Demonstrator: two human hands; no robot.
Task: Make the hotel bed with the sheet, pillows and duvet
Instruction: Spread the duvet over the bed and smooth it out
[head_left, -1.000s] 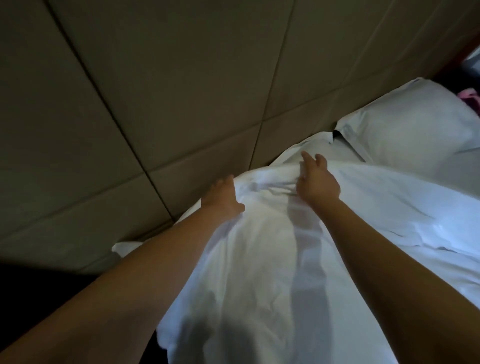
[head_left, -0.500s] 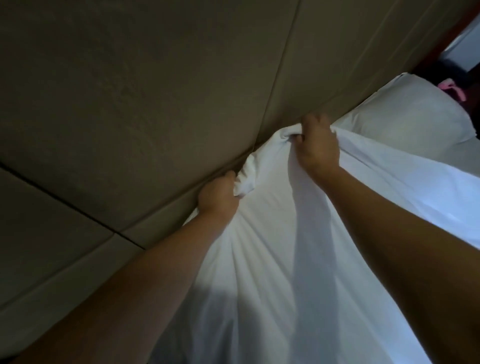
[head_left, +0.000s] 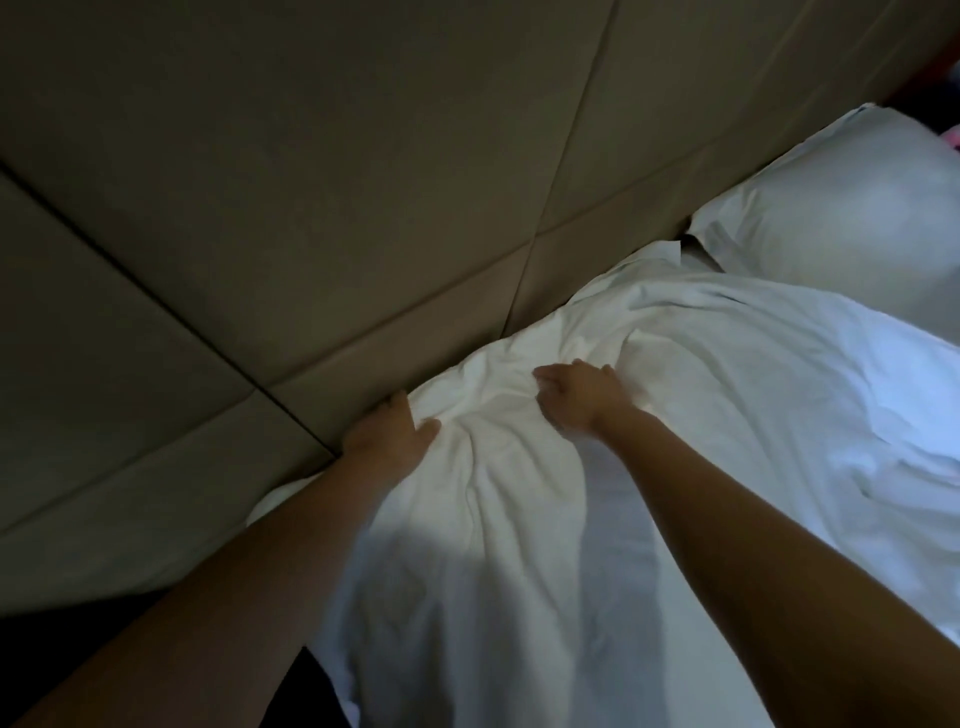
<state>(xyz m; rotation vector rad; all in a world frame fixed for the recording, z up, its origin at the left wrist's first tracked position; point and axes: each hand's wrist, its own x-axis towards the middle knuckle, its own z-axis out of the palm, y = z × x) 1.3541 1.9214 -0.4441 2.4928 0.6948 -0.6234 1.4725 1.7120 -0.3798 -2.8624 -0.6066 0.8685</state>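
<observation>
A white duvet (head_left: 727, 415) lies rumpled over the bed, its top edge bunched against the padded headboard (head_left: 311, 208). My left hand (head_left: 387, 431) rests at the duvet's edge beside the headboard, thumb lying on the fabric and fingers tucked down behind the cloth. My right hand (head_left: 579, 397) lies on top of the bunched duvet a little to the right, fingers curled into the folds. A white pillow (head_left: 841, 208) leans against the headboard at the far right, apart from both hands. The duvet's edge covers another pillow corner (head_left: 654, 260).
The beige headboard panels fill the upper left. A dark gap (head_left: 78, 649) beside the bed shows at the lower left. Something pink (head_left: 953, 137) peeks in at the right edge.
Half a second ago both hands gripped the duvet edge raised against the headboard. Now the edge has dropped onto the bed, and the hands sit lower on the crumpled fabric.
</observation>
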